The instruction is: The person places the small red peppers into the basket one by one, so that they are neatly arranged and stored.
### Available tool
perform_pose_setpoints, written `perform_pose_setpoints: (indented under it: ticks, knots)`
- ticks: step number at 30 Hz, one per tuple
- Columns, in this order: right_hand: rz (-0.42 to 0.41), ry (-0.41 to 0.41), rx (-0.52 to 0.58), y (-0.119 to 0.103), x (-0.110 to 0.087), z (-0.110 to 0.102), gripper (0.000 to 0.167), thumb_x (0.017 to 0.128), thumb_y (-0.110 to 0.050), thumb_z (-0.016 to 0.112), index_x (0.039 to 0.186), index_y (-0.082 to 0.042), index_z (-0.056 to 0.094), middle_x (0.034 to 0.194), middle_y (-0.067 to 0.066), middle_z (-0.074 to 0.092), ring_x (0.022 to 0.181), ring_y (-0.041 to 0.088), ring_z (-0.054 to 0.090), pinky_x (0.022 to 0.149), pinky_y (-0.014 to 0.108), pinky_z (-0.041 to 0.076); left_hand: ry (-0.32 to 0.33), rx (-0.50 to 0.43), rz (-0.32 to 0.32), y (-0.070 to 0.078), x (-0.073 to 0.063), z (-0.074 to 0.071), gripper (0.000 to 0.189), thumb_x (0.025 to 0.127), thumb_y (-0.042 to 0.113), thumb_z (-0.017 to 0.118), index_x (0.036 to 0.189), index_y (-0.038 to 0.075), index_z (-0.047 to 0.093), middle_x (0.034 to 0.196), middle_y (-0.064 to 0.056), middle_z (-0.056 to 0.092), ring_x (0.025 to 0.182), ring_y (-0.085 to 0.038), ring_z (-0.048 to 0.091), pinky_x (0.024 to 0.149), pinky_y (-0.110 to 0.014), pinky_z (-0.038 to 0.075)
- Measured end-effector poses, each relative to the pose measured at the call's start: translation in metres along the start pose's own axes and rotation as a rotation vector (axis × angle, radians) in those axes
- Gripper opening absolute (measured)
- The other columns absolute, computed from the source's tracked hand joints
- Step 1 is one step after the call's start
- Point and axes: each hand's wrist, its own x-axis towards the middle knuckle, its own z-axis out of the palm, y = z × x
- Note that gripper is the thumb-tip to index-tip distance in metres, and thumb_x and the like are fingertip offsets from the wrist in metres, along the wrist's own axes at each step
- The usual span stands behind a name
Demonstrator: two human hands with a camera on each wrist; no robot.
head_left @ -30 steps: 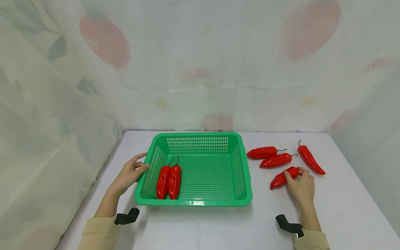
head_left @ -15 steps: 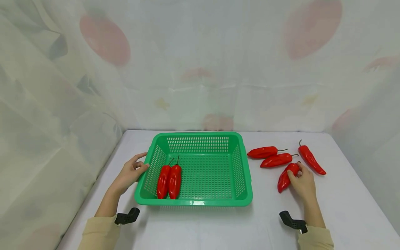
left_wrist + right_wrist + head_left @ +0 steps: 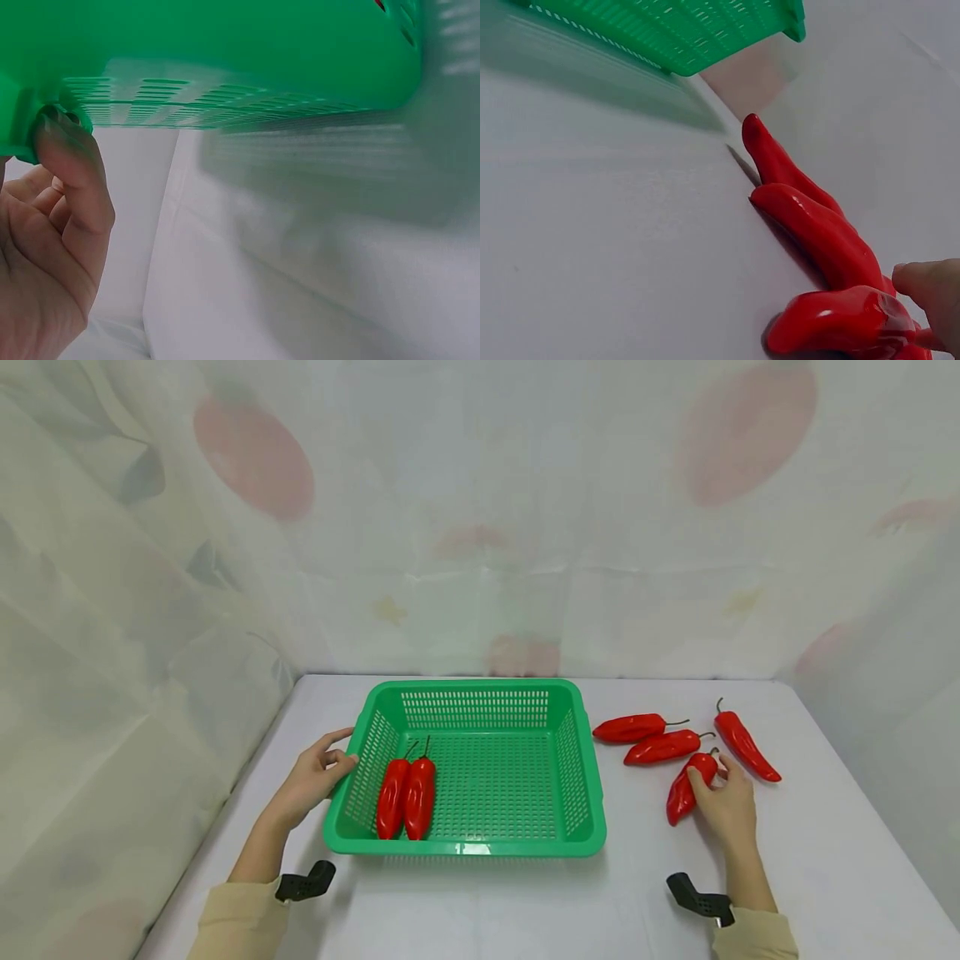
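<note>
A green plastic basket (image 3: 465,850) with slotted walls stands mid-table, two red chili peppers (image 3: 420,802) lying side by side in its left part. My left hand (image 3: 309,783) grips the basket's left rim, a fingertip (image 3: 56,124) tucked under the lip in the left wrist view. To the right of the basket, my right hand (image 3: 729,806) pinches a red chili pepper (image 3: 679,797) between thumb and fingers. This pepper (image 3: 832,326) lies slanted close over the white table, its stem end at the fingers and its tip toward me.
Two more red peppers (image 3: 628,727) lie between the basket and the back right, one just in front of the other. A third slender pepper (image 3: 742,745) lies farther right, beyond my right hand. A patterned cloth (image 3: 480,527) hangs behind the table (image 3: 547,910).
The pinched pepper has turned in my right hand, its tip swinging right and toward me, and its stem now shows. My left hand and the basket have not moved.
</note>
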Motion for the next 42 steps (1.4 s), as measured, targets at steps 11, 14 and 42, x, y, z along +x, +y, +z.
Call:
perform_pose_setpoints:
  ticks: [11, 14, 42]
  knots:
    - [0.054, 0.008, -0.080, -0.007, -0.002, 0.005, 0.078, 0.088, -0.040, 0.052, 0.141, 0.006, 0.018, 0.125, 0.034, 0.035, 0.112, 0.049, 0.038, 0.086, 0.063, 0.041, 0.008, -0.008, -0.004, -0.001, 0.000, 0.001, 0.059, 0.093, 0.027, 0.055, 0.143, 0.012, 0.027, 0.088, -0.016, 0.053, 0.071, -0.021, 0.064, 0.063, -0.037, 0.056]
    - [0.058, 0.004, -0.097, -0.009, -0.001, 0.006, 0.079, 0.088, -0.040, 0.052, 0.142, 0.006, 0.017, 0.127, 0.036, 0.033, 0.114, 0.050, 0.037, 0.088, 0.064, 0.039, 0.000, -0.015, -0.004, 0.003, -0.002, 0.001, 0.058, 0.094, 0.023, 0.054, 0.143, 0.010, 0.025, 0.088, -0.017, 0.053, 0.071, -0.021, 0.064, 0.063, -0.037, 0.056]
    - [0.057, -0.065, -0.090, -0.014, -0.001, -0.004, 0.074, 0.089, -0.030, 0.052, 0.143, 0.005, 0.015, 0.133, 0.035, 0.034, 0.118, 0.050, 0.035, 0.092, 0.063, 0.037, -0.002, -0.025, -0.017, 0.020, -0.008, 0.003, 0.055, 0.094, 0.015, 0.051, 0.143, 0.007, 0.026, 0.088, -0.019, 0.053, 0.071, -0.022, 0.063, 0.063, -0.037, 0.056]
